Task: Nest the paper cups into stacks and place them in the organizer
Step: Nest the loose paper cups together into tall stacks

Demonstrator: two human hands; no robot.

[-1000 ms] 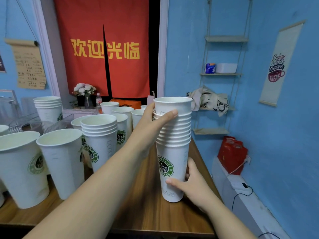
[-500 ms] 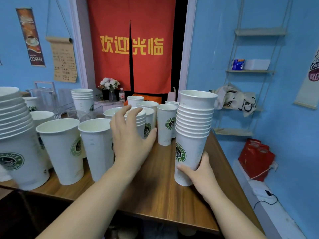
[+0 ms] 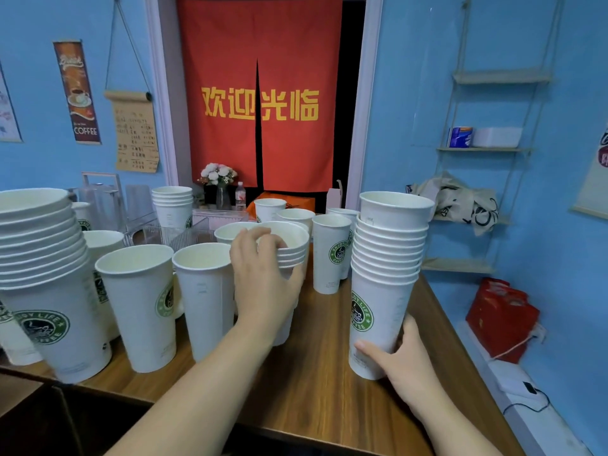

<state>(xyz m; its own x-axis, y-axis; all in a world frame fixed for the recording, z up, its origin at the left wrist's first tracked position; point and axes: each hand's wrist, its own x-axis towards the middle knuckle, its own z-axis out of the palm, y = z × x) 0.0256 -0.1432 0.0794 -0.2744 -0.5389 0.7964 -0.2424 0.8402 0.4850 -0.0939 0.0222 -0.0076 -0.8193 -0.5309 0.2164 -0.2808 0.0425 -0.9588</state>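
White paper cups with green logos crowd a wooden table (image 3: 322, 383). My right hand (image 3: 399, 353) grips the base of a tall nested stack (image 3: 385, 268) standing at the table's right side. My left hand (image 3: 263, 278) curls around the rims of a short nested stack (image 3: 294, 248) in the middle, fingers wrapped on it. Two single cups (image 3: 141, 304) (image 3: 205, 297) stand to its left. A big stack (image 3: 49, 284) leans at the far left. A clear wire-and-plastic organizer (image 3: 184, 230) sits behind the cups with another stack (image 3: 172, 205) in it.
More single cups (image 3: 330, 251) stand toward the back near a flower vase (image 3: 220, 189) and a small bottle (image 3: 240, 195). A red curtain hangs in the doorway. Rope shelves line the right wall; a red bag (image 3: 501, 317) sits on the floor beside the table's right edge.
My left hand left the top of the tall stack, swung left and took hold of the short stack in the middle. The view turned left, bringing the large left stack into sight.
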